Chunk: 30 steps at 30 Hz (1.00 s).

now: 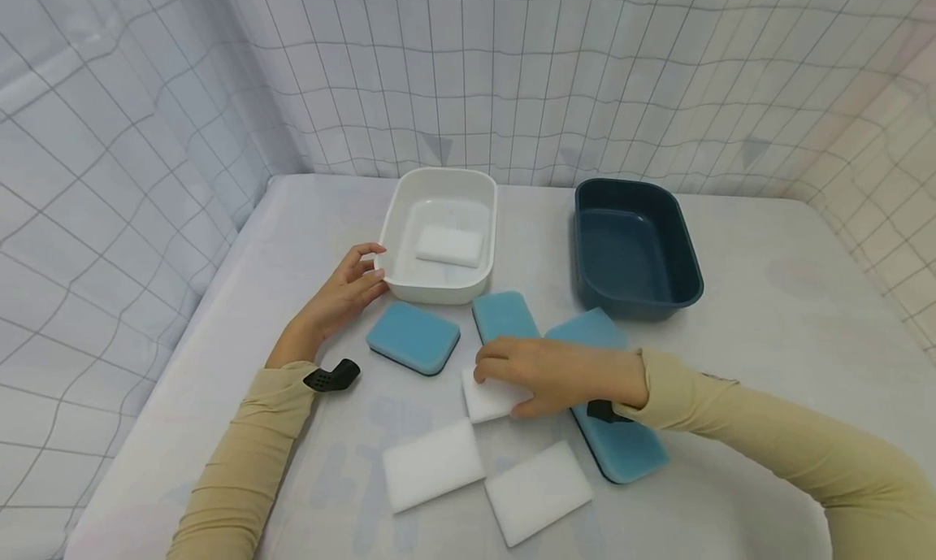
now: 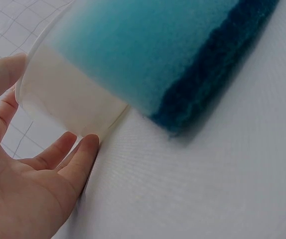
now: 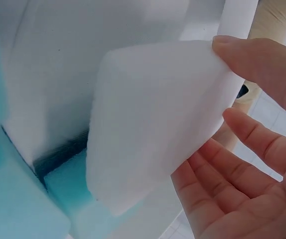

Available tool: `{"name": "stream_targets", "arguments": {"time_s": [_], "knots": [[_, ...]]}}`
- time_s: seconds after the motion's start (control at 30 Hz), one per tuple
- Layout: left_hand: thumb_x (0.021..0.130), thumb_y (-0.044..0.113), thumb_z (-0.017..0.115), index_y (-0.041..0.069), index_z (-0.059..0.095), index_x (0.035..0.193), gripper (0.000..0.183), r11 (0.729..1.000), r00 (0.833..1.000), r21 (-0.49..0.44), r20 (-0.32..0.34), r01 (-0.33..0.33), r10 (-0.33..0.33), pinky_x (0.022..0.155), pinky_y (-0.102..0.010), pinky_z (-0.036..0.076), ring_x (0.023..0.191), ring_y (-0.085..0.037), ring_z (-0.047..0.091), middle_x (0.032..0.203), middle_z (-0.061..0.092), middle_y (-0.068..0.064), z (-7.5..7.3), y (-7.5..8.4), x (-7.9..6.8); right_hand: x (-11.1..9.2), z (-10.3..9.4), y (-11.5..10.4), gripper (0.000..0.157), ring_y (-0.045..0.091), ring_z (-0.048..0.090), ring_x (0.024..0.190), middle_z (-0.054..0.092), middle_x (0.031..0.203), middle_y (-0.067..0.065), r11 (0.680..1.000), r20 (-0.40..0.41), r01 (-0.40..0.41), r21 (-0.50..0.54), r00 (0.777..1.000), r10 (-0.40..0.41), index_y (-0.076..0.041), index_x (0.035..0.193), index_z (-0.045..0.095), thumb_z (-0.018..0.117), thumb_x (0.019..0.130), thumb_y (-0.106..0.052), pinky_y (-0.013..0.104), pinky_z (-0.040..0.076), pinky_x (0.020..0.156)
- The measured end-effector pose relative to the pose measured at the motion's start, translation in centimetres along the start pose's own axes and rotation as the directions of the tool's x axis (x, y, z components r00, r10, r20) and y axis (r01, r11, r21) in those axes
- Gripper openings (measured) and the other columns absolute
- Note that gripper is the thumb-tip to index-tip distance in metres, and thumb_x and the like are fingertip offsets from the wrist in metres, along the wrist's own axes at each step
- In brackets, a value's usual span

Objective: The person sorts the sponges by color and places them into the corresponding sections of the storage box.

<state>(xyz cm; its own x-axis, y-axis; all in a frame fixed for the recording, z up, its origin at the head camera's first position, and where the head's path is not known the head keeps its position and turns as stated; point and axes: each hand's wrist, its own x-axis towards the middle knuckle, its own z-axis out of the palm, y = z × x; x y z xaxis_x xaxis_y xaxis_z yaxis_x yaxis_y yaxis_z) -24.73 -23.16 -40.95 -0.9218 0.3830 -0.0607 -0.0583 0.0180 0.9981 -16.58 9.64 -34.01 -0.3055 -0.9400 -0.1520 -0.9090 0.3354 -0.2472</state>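
My right hand [image 1: 537, 373] pinches a white sponge [image 3: 148, 119] by its edge, thumb on one face and fingertips on the other. It is tilted in the right wrist view. At the left side of a white tub [image 1: 435, 294], my left hand [image 1: 344, 292] rests its loosely bent fingers against the rim and outer wall. Inside that tub lies another white sponge [image 1: 449, 245]. A blue sponge with a dark underside [image 1: 413, 338] lies just in front of the tub. Two more white sponges, a left one [image 1: 434, 466] and a right one [image 1: 539, 492], lie nearest me.
A dark blue tub [image 1: 636, 308] stands at the back right. Other blue sponges lie around my right hand: one behind it [image 1: 504, 314], one by the dark tub [image 1: 588, 328], one under the right wrist [image 1: 621, 446]. Gridded curtain [image 1: 468, 80] surrounds the table [image 1: 768, 300].
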Motion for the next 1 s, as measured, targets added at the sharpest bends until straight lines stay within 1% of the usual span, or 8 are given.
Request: {"name": "stream_targets", "arguments": {"time_s": [0.17,0.3,0.4,0.5,0.6,0.77,1.0], "knots": [[0.099,0.018,0.046,0.027,0.032,0.128,0.033,1.000,1.000,-0.004,-0.003,0.014,-0.014,0.097,-0.014,0.045,0.117,-0.011,0.047,0.131,0.032,-0.005,0.1,-0.1,0.1,0.0,-0.2,0.1,0.045,0.018,0.051,0.117,0.051,0.127,0.008,1.000,-0.012,-0.002,0.030,1.000,0.003,-0.010,0.120,0.050,0.072,0.083,-0.024,0.027,0.050,0.093],[0.099,0.019,0.046,0.028,0.033,0.127,0.032,1.000,1.000,-0.001,-0.012,0.015,-0.015,0.096,-0.013,0.045,0.116,-0.010,0.047,0.129,0.033,-0.003,0.2,0.0,0.2,-0.1,-0.3,0.1,0.045,0.018,0.053,0.112,0.052,0.124,0.008,0.999,-0.041,0.002,0.039,0.999,-0.001,-0.009,0.118,0.051,0.074,0.081,-0.022,0.026,0.051,0.089],[0.099,0.019,0.046,0.028,0.033,0.127,0.032,1.000,1.000,0.009,-0.013,0.013,-0.013,0.096,-0.013,0.045,0.115,-0.010,0.047,0.129,0.032,-0.004,0.1,0.1,0.2,-0.2,-0.6,0.1,0.044,0.018,0.053,0.108,0.052,0.122,0.008,0.999,-0.069,0.009,0.031,0.998,-0.007,-0.008,0.115,0.052,0.075,0.080,-0.021,0.026,0.051,0.087],[0.099,0.019,0.046,0.028,0.032,0.127,0.033,1.000,1.000,0.016,-0.017,0.022,-0.022,0.096,-0.013,0.045,0.115,-0.009,0.047,0.131,0.031,-0.005,0.0,0.1,0.1,-0.3,-1.1,0.0,0.044,0.017,0.053,0.105,0.053,0.119,0.007,1.000,-0.078,0.003,0.021,0.997,-0.002,-0.008,0.115,0.052,0.075,0.080,-0.021,0.027,0.051,0.087],[0.099,0.020,0.047,0.027,0.031,0.129,0.034,1.000,0.999,0.006,-0.020,0.030,-0.030,0.096,-0.012,0.045,0.114,-0.009,0.047,0.133,0.030,-0.005,0.0,0.0,0.1,-0.4,-1.5,-0.1,0.044,0.017,0.054,0.103,0.053,0.118,0.007,1.000,-0.083,-0.015,0.019,0.996,0.017,-0.008,0.115,0.052,0.075,0.079,-0.020,0.027,0.051,0.086],[0.099,0.019,0.046,0.022,0.029,0.132,0.037,1.000,1.000,-0.009,-0.006,0.024,-0.024,0.097,-0.014,0.045,0.114,-0.010,0.048,0.133,0.031,-0.006,0.2,-0.1,0.1,-0.3,-2.1,0.0,0.044,0.018,0.055,0.103,0.054,0.119,0.007,0.998,-0.092,-0.049,0.026,0.994,0.052,-0.008,0.116,0.052,0.074,0.080,-0.019,0.028,0.051,0.087],[0.099,0.019,0.045,0.022,0.029,0.132,0.037,1.000,1.000,-0.009,-0.011,0.023,-0.023,0.096,-0.013,0.045,0.113,-0.008,0.048,0.130,0.032,-0.003,0.1,-0.2,-0.1,0.1,-2.7,0.9,0.041,0.018,0.057,0.100,0.057,0.115,0.008,1.000,-0.128,-0.026,-0.009,0.992,0.025,-0.007,0.115,0.053,0.072,0.080,-0.017,0.029,0.052,0.084]]}}
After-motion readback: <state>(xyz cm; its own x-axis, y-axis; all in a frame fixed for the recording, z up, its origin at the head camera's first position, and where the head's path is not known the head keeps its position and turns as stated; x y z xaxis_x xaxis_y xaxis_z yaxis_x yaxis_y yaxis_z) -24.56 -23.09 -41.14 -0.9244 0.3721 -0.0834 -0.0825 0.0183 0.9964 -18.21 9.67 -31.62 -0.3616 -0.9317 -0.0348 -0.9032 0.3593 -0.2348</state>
